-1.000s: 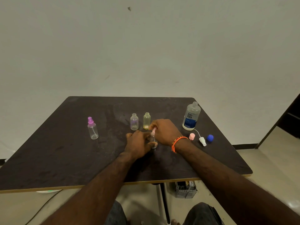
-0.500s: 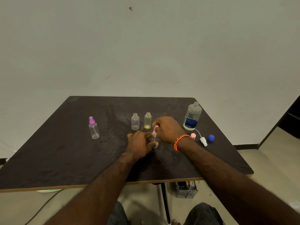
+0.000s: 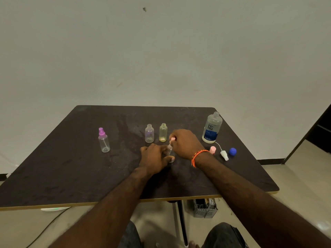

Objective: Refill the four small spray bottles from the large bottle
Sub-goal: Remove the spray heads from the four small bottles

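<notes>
Gripping the clear spray bottle (image 3: 171, 153) at frame centre, the left hand (image 3: 155, 156) is steadying its body while the right hand (image 3: 186, 143) is pinching the pink spray top (image 3: 172, 139). I judge the top is being twisted; whether on or off I cannot tell. Keeping the bottle upright and turning only the top is helping. The large bottle (image 3: 211, 127) is standing uncapped at right of centre, near two open small bottles (image 3: 149, 133).

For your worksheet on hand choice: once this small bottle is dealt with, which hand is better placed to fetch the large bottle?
The right hand: the large bottle stands on its side, uncapped. The left hand grips the small bottle, steadying it.
</notes>
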Demonstrator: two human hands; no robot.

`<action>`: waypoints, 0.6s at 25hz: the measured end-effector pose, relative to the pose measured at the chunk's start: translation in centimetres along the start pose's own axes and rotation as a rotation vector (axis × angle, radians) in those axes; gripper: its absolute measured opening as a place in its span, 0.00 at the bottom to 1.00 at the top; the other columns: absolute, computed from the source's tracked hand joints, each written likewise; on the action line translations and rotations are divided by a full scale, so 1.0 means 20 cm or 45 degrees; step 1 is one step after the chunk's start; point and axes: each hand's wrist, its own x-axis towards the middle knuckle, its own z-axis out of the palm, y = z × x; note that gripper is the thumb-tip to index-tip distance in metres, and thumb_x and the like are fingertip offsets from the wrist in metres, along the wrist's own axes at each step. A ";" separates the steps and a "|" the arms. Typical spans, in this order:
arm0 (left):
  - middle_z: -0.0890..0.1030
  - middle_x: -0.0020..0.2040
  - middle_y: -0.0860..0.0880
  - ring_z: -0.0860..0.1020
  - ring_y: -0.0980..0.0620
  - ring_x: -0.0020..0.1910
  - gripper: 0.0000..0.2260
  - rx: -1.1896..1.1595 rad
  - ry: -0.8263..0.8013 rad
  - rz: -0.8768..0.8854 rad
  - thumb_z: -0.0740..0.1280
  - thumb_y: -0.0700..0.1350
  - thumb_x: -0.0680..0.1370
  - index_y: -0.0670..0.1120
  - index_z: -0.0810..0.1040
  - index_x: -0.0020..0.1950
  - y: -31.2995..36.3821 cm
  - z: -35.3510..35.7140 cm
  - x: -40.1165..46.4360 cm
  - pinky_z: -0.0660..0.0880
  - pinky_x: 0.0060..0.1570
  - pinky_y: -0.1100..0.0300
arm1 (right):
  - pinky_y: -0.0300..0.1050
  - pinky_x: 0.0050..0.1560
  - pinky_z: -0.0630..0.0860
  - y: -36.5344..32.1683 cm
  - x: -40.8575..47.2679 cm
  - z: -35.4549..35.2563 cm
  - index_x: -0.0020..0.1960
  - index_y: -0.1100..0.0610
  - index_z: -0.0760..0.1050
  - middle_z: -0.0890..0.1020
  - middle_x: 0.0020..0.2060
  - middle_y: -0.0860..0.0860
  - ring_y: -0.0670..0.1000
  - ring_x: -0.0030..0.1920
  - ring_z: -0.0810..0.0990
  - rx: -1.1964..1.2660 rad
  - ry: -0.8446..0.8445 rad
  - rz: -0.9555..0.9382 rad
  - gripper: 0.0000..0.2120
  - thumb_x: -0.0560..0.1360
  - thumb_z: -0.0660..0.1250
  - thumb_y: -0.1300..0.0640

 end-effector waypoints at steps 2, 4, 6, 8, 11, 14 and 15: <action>0.82 0.40 0.60 0.79 0.58 0.49 0.09 -0.009 -0.003 -0.007 0.72 0.61 0.75 0.57 0.80 0.45 -0.01 0.01 0.00 0.64 0.55 0.49 | 0.50 0.60 0.77 -0.01 -0.01 0.00 0.64 0.56 0.78 0.82 0.58 0.53 0.54 0.58 0.80 0.019 -0.041 -0.050 0.18 0.74 0.68 0.61; 0.82 0.40 0.61 0.79 0.58 0.49 0.11 -0.008 -0.012 -0.016 0.71 0.62 0.74 0.57 0.82 0.48 -0.01 0.02 0.01 0.65 0.56 0.48 | 0.52 0.61 0.77 -0.01 -0.03 0.01 0.70 0.54 0.72 0.81 0.61 0.53 0.55 0.61 0.79 0.092 0.013 -0.024 0.26 0.72 0.68 0.59; 0.82 0.41 0.61 0.79 0.58 0.50 0.12 0.005 -0.017 -0.020 0.71 0.62 0.74 0.57 0.82 0.51 -0.02 0.02 0.01 0.65 0.55 0.49 | 0.54 0.57 0.78 0.01 -0.02 0.02 0.65 0.54 0.72 0.82 0.56 0.52 0.54 0.56 0.80 0.115 0.099 0.030 0.22 0.72 0.68 0.52; 0.80 0.41 0.60 0.79 0.56 0.50 0.12 0.018 -0.029 -0.023 0.72 0.62 0.75 0.56 0.81 0.51 -0.01 0.01 0.01 0.65 0.57 0.49 | 0.54 0.51 0.79 0.02 -0.02 0.03 0.57 0.53 0.74 0.82 0.49 0.51 0.53 0.48 0.81 0.060 0.096 0.083 0.16 0.74 0.67 0.45; 0.78 0.39 0.60 0.78 0.55 0.50 0.10 0.032 -0.041 -0.022 0.72 0.61 0.76 0.60 0.74 0.45 0.00 0.00 0.00 0.65 0.56 0.49 | 0.55 0.52 0.79 0.03 -0.02 0.04 0.54 0.55 0.76 0.83 0.48 0.53 0.54 0.48 0.80 0.108 0.055 0.100 0.10 0.77 0.65 0.50; 0.77 0.37 0.60 0.78 0.54 0.49 0.11 0.026 -0.033 -0.033 0.73 0.61 0.76 0.61 0.72 0.43 0.00 -0.01 0.00 0.63 0.54 0.50 | 0.51 0.55 0.77 0.03 -0.01 0.00 0.56 0.58 0.80 0.83 0.54 0.55 0.54 0.53 0.80 0.116 -0.022 0.005 0.10 0.77 0.64 0.60; 0.76 0.36 0.60 0.78 0.54 0.49 0.11 0.019 -0.035 -0.035 0.73 0.61 0.76 0.61 0.72 0.42 0.00 0.00 0.00 0.63 0.54 0.50 | 0.49 0.57 0.77 0.02 -0.01 -0.03 0.58 0.58 0.80 0.82 0.56 0.55 0.54 0.56 0.79 0.128 -0.056 -0.029 0.13 0.76 0.64 0.63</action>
